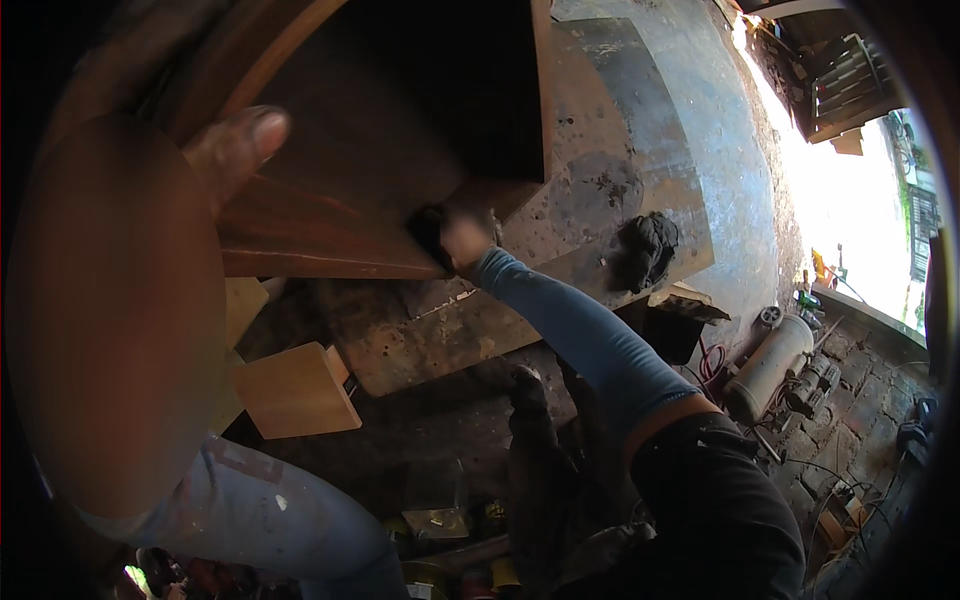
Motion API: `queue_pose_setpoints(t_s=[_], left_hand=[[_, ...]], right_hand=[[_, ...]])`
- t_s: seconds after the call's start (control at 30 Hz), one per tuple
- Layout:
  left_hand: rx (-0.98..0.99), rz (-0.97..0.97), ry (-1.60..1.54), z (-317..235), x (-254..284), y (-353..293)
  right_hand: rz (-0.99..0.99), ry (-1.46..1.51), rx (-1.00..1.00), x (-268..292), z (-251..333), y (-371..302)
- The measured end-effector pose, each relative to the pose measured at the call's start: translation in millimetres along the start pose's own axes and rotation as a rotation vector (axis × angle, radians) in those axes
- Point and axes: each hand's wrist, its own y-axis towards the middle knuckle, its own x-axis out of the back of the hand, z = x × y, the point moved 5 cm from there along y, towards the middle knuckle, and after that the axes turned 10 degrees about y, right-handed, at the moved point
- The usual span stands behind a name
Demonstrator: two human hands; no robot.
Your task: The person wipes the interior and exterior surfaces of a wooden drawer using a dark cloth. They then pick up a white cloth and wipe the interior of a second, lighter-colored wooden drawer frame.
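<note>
A dark reddish-brown wooden cabinet-like piece [340, 255], open on the side facing me, fills the upper left. My left hand [235, 150] is close by its left side, thumb sticking out over the dark interior; the other fingers are hidden and the forearm is blurred. At the lower right corner of the piece, my right hand [467, 238], smeared by motion, is closed on a small black cloth [428, 230] pressed against the wood. A blue sleeve covers that forearm. Farther right, a crumpled black rag [648, 250] lies on the stained worktop [560, 225].
Pale wooden blocks [295, 390] sit below the piece. A dark container [672, 332] stands by the worktop's right edge. On the brick floor at right are a cream cylindrical tank [770, 367], a motor [812, 385] and loose cables. Several cans [475, 580] stand at the bottom.
</note>
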Motion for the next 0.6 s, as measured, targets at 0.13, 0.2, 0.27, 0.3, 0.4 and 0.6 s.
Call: queue_pose_setpoints(t_s=[0.13,0.2,0.27,0.3,0.4,0.6], left_hand=[[0.038,-0.013,0.111,-11.3,-6.1,-11.5],[0.158,0.010,0.244,-9.0,-14.8,10.8],[-0.060,-0.183,1.179,-3.7,-24.4,17.4],[-0.262,-0.282,1.837,-5.4,-31.3,18.8],[-0.699,-0.326,2.534,7.7,-36.8,24.6],[-0.825,-0.353,2.631,14.2,-31.1,27.5]], right_hand=[[-0.050,-0.211,0.380,24.1,30.5,-44.6],[0.147,-0.385,0.178,-4.4,3.6,-35.4],[0.223,-0.331,0.018,-4.6,17.0,-13.4],[0.217,-0.201,-0.069,8.6,32.0,-5.0],[-0.027,-0.011,-0.112,27.0,-5.4,11.1],[-0.125,0.002,0.140,-7.6,5.0,3.1]])
